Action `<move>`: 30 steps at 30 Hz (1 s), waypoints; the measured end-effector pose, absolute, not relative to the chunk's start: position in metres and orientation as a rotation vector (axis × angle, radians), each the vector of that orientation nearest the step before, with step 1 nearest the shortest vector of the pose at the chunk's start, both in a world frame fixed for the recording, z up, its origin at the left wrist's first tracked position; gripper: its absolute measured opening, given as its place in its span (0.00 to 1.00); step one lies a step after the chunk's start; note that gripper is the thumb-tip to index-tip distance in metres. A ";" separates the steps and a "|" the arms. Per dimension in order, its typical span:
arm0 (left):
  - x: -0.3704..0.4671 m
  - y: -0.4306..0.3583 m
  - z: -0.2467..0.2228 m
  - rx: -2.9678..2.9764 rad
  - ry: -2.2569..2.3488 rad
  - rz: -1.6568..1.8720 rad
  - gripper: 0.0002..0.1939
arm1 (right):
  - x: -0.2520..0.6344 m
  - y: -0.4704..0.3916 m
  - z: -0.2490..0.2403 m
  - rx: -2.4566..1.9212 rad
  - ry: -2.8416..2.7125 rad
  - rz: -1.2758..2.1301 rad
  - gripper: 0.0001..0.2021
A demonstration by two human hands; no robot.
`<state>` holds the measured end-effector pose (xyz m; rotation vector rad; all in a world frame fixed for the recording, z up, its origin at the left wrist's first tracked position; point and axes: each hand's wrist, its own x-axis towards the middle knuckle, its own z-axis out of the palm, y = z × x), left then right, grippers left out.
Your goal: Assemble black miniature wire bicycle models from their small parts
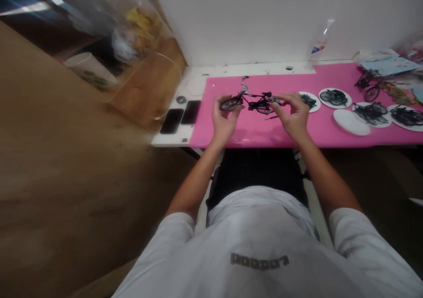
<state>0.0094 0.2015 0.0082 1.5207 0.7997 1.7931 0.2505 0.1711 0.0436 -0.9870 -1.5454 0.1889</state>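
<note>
A plain white upright panel (251, 24) stands behind the work area. A glossy pink rectangular sheet (214, 132) covers most of a white flat-topped table (194, 80). A black miniature bicycle with silver handlebars (254, 105) is located over the left part of the sheet, between the two hands; whether its wheels touch the sheet cannot be determined. Its front wheel points to the left, its rear rack to the right.

The right hand (295, 117) pinches the rear rack area between thumb and fingers. The left hand (225, 119) pinches the front wheel between thumb and forefinger.

A clear plastic bottle with a printed label (320, 42) stands upright near the panel. A second dark miniature bicycle (372, 88) is positioned at the right, well apart from the hands. A white round plate (348, 96) bearing dark parts lies right of the right hand. Two black flat rectangular phones (171, 121) lie side by side at the table's left end. A thin dark rod (271, 117) lies on the sheet just beside the right thumb.
</note>
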 end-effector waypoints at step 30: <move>-0.005 0.198 0.026 0.984 0.772 1.309 0.20 | 0.255 0.175 0.043 -1.124 -1.107 1.211 0.25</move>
